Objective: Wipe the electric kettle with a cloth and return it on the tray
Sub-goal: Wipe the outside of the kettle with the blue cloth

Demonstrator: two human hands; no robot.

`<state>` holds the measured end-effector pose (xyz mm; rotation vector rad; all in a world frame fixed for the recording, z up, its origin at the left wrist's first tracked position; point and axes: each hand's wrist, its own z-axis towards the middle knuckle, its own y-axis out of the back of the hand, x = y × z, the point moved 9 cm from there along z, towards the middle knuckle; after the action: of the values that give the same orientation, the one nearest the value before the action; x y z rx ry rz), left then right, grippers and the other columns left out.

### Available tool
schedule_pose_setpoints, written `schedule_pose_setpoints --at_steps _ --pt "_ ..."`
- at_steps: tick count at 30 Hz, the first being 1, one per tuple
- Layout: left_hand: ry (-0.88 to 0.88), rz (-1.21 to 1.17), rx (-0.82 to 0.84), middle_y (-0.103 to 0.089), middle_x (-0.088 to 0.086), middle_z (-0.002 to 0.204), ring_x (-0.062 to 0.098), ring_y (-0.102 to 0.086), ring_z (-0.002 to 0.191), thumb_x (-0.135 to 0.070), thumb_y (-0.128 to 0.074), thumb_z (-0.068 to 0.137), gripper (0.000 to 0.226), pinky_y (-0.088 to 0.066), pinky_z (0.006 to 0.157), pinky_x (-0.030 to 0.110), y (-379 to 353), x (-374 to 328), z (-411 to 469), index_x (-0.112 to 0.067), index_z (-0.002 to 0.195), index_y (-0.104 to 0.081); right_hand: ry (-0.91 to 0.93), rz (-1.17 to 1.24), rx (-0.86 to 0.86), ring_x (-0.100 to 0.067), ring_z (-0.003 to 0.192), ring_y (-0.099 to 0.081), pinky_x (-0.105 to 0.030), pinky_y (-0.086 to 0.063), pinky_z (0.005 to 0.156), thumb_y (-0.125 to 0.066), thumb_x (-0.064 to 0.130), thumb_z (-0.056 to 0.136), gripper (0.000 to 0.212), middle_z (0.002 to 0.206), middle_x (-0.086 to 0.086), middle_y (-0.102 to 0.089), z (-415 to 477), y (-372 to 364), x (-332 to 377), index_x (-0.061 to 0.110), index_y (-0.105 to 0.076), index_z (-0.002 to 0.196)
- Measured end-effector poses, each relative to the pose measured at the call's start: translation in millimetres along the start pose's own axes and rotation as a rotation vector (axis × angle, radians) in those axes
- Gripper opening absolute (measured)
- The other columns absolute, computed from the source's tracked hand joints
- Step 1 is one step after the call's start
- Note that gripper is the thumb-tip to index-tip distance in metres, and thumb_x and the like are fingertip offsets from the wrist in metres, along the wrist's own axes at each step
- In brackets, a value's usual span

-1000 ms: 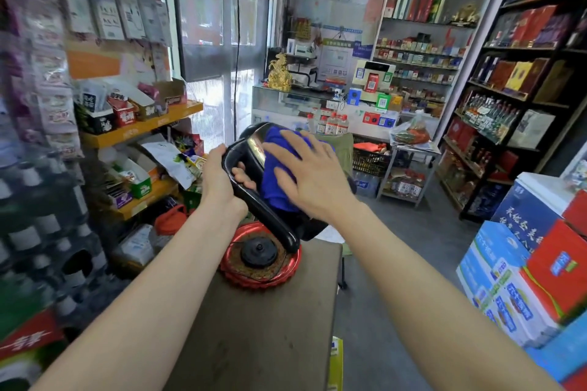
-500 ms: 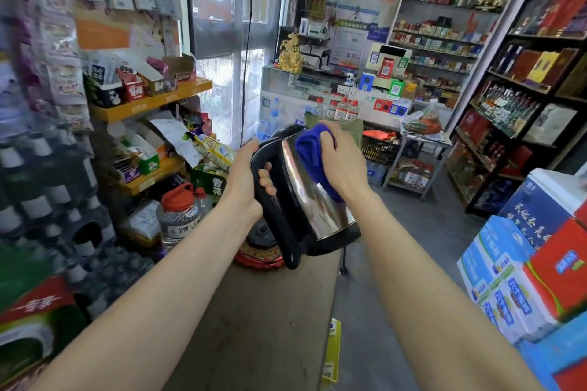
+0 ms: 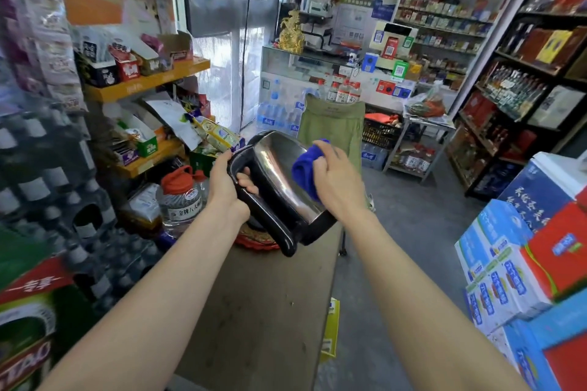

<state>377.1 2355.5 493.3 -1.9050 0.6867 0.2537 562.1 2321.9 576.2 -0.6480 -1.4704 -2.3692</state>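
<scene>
Left hand (image 3: 227, 190) grips the kettle (image 3: 279, 174) by its handle (image 3: 271, 227) above the tray (image 3: 254, 241); right hand (image 3: 336, 178), clutching the cloth (image 3: 306, 168), moves farther down its side: wiping continues.

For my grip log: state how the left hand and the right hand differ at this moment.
The left hand wraps round the black handle of the kettle; the right hand grips a bunched blue cloth. The left hand carries the kettle; the right hand presses the cloth against its steel side. Shared: both are bare and on the same tilted kettle, held off the red tray.
</scene>
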Motion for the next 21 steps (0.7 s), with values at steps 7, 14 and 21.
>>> schedule_pose_setpoints --at_steps 7,14,21 --pt "-0.013 -0.023 -0.02 -0.047 -0.004 0.056 0.004 -0.035 0.034 -0.041 -0.063 0.086 0.034 -0.027 0.034 0.015 2.8 -8.3 -2.8 -0.014 0.066 -0.056 -0.017 0.092 0.115 -0.028 0.133 -0.052 -0.033 -0.036 0.093 -0.032 0.028 0.105 0.046 0.15 -0.003 -0.054 17.3 -0.8 -17.6 0.031 -0.051 0.147" --pt "0.013 0.151 0.09 -0.04 -0.007 0.044 0.002 -0.031 0.028 -0.046 -0.056 0.089 0.04 -0.023 0.031 0.012 -20.1 2.2 -7.1 -0.014 0.064 -0.051 0.255 -0.159 -0.016 -0.035 0.143 -0.041 -0.051 -0.031 0.117 -0.039 0.036 0.093 0.052 0.157 -0.007 -0.046 -12.6 -14.7 57.4 0.031 -0.055 0.142" --pt "0.025 0.224 0.129 -0.037 -0.008 0.042 0.004 -0.03 0.029 -0.048 -0.057 0.088 0.043 -0.022 0.032 0.013 -12.8 12.5 -13.0 -0.014 0.062 -0.051 -0.192 0.28 0.089 -0.031 0.125 -0.057 -0.036 -0.041 0.092 -0.03 0.032 0.103 0.045 0.141 -0.005 -0.06 36.7 -6.5 -15.0 0.027 -0.057 0.138"
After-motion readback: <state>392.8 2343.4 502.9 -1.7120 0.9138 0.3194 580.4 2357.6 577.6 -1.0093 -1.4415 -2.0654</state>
